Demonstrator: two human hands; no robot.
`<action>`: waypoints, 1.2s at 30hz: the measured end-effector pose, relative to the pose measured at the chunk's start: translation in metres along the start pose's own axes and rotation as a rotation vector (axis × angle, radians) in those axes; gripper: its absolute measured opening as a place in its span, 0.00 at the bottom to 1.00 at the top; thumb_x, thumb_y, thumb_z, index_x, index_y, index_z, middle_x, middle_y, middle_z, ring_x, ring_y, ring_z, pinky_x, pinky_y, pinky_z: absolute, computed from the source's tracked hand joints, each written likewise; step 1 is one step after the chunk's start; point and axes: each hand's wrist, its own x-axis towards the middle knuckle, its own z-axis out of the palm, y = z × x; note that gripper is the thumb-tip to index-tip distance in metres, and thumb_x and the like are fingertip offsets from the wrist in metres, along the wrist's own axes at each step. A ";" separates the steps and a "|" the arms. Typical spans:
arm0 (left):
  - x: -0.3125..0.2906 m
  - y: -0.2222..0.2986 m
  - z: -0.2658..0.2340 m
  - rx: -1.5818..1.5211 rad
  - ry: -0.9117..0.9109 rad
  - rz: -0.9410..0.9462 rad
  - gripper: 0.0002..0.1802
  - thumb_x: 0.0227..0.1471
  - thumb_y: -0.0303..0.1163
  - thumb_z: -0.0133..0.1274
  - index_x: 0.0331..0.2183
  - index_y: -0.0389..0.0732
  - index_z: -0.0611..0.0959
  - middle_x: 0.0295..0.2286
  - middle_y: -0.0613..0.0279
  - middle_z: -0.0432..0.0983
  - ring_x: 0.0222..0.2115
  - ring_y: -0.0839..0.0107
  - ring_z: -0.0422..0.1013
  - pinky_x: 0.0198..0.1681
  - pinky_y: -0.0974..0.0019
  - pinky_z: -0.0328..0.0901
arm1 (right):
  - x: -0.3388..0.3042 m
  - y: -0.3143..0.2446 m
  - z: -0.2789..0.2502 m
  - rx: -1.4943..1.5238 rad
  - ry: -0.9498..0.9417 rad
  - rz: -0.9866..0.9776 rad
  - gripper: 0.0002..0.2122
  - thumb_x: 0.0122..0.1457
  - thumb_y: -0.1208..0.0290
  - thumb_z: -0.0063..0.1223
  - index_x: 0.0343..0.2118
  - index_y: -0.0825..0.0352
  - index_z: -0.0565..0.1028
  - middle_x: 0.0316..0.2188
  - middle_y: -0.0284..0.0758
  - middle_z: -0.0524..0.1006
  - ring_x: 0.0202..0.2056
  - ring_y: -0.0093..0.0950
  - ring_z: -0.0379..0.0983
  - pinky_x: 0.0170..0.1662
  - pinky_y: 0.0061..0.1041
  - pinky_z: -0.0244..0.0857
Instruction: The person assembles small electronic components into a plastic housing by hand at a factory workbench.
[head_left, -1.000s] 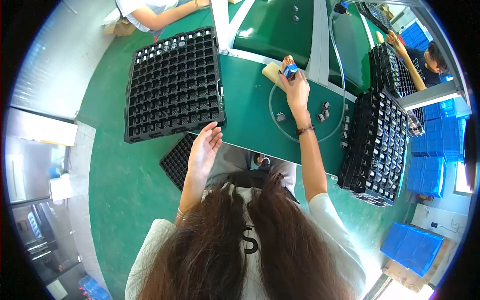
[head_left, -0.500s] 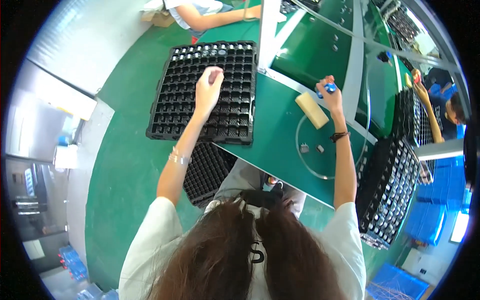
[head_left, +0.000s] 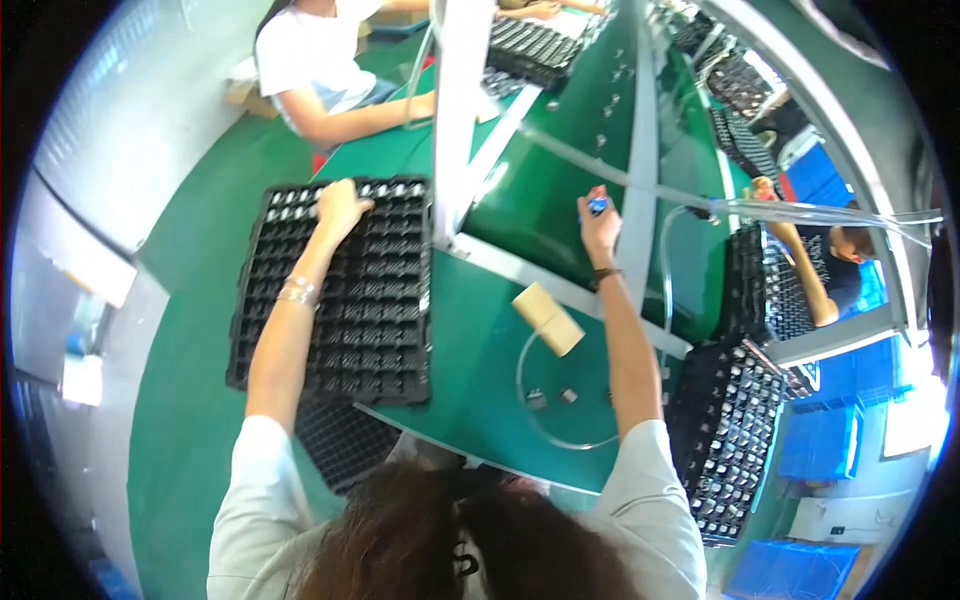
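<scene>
The right hand (head_left: pixel 600 232) holds a small blue and red object (head_left: pixel 598 204) in a closed grip above the green belt (head_left: pixel 545 200). The left hand (head_left: pixel 340 208) is over the far rows of the black tray (head_left: pixel 385 300); whether its grip holds anything, I cannot tell. A yellow block (head_left: pixel 540 308) lies on the bench (head_left: pixel 470 350), right of the tray
</scene>
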 end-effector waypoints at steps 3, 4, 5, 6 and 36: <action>-0.004 -0.006 -0.009 -0.072 0.064 -0.034 0.20 0.34 0.39 0.60 0.26 0.31 0.77 0.26 0.42 0.74 0.30 0.51 0.72 0.34 0.56 0.66 | -0.001 -0.003 0.004 -0.017 0.015 -0.036 0.15 0.45 0.60 0.57 0.28 0.67 0.70 0.22 0.47 0.74 0.28 0.45 0.71 0.31 0.38 0.64; -0.005 -0.013 -0.012 -0.143 0.092 -0.032 0.20 0.34 0.40 0.59 0.25 0.32 0.77 0.26 0.43 0.74 0.29 0.52 0.72 0.34 0.57 0.66 | -0.001 -0.004 0.005 -0.021 0.006 -0.041 0.15 0.45 0.60 0.56 0.28 0.68 0.70 0.21 0.47 0.73 0.27 0.46 0.70 0.30 0.39 0.63; -0.006 -0.018 -0.015 -0.222 0.139 -0.064 0.21 0.33 0.41 0.60 0.26 0.33 0.77 0.24 0.46 0.75 0.27 0.56 0.73 0.33 0.61 0.67 | 0.000 -0.007 0.006 0.007 -0.021 0.003 0.18 0.45 0.57 0.55 0.30 0.69 0.71 0.23 0.47 0.74 0.29 0.46 0.70 0.32 0.38 0.63; -0.015 -0.019 -0.024 -0.398 0.123 -0.093 0.19 0.35 0.39 0.59 0.26 0.32 0.77 0.24 0.49 0.75 0.26 0.60 0.73 0.32 0.63 0.67 | 0.001 -0.009 0.009 0.012 -0.014 -0.015 0.17 0.45 0.57 0.56 0.30 0.68 0.71 0.23 0.47 0.74 0.28 0.46 0.71 0.32 0.38 0.63; -0.310 0.126 -0.111 -2.153 -0.639 -0.194 0.19 0.54 0.30 0.42 0.47 0.32 0.67 0.41 0.55 0.69 0.38 0.68 0.70 0.42 0.73 0.67 | -0.216 -0.177 -0.186 1.396 -0.379 0.436 0.16 0.55 0.56 0.42 0.41 0.62 0.64 0.38 0.37 0.70 0.36 0.22 0.66 0.38 0.21 0.61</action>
